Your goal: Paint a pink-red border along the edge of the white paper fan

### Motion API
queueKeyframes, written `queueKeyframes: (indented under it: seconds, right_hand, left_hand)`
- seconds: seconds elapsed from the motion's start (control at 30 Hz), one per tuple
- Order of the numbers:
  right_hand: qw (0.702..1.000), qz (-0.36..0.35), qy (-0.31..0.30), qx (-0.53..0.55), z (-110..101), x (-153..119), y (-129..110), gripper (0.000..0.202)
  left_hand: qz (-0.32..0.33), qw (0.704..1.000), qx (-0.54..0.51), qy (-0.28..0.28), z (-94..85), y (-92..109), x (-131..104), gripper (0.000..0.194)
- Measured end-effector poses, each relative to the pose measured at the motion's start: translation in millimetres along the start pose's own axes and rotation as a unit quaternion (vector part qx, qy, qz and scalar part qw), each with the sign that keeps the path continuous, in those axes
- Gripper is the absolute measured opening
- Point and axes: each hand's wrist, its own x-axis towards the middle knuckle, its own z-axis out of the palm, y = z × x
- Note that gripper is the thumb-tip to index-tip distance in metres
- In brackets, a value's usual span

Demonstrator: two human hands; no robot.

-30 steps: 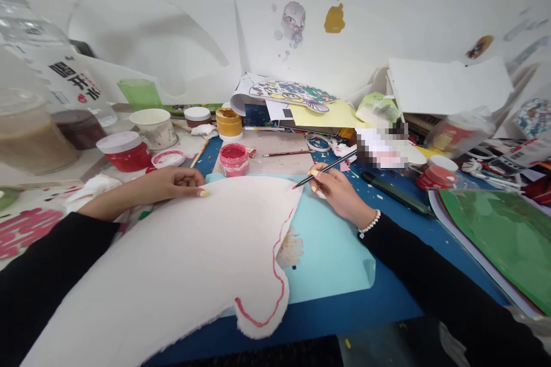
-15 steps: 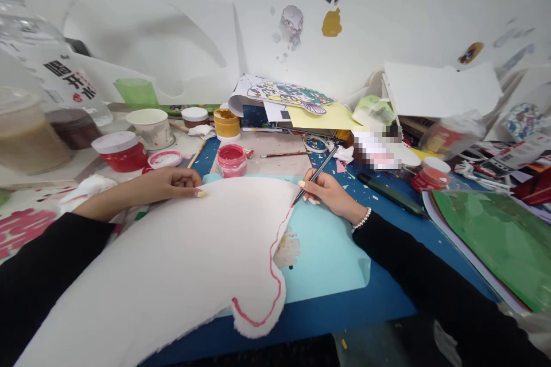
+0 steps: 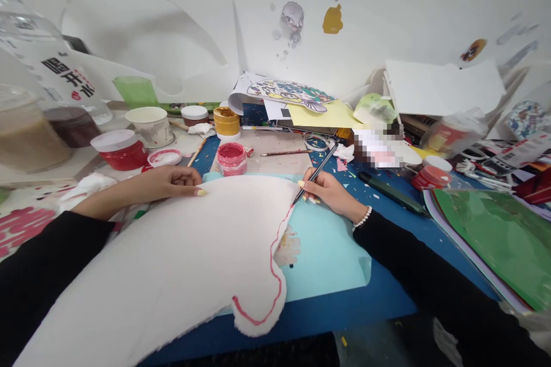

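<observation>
The blue table (image 3: 383, 299) is covered in part by a large white board (image 3: 172, 258), which runs from the centre of the view out past its lower left edge and is laid partly over a pale blue sheet (image 3: 331, 258).

The right hand (image 3: 325, 189) is closed around a brush and is placed at the board's upper right corner. The left hand (image 3: 183, 182) is placed at the upper edge, with the thumb laid on the board and the fingers curled; whether the edge is pinched or merely pressed cannot be told.

Beyond the board, an open jar (image 3: 232, 160) of pinkish-red paint is placed within reach. The brush (image 3: 318, 171) is tilted, its tip set at the upper end of a red line (image 3: 280, 287).

By that line, an early stage is suggested. The rounded lobe and the wavy right side have been traced in one thin run, slightly inside the edge around the lobe. A short stretch between the tip and the corner is unpainted, as are the long upper edge and the visible lower left edge. The broad middle is also bare. Nothing can be judged of the part cut off from view.
</observation>
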Motion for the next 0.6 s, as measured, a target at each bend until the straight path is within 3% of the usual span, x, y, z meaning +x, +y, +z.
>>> queueKeyframes:
  seconds: [0.6]
  right_hand:
    - [1.0,0.003,0.013,0.0,0.7,0.8,-0.3,0.02]
  left_hand:
    - [-0.01,1.0,-0.009,0.004,0.6,4.3,-1.3,0.043]
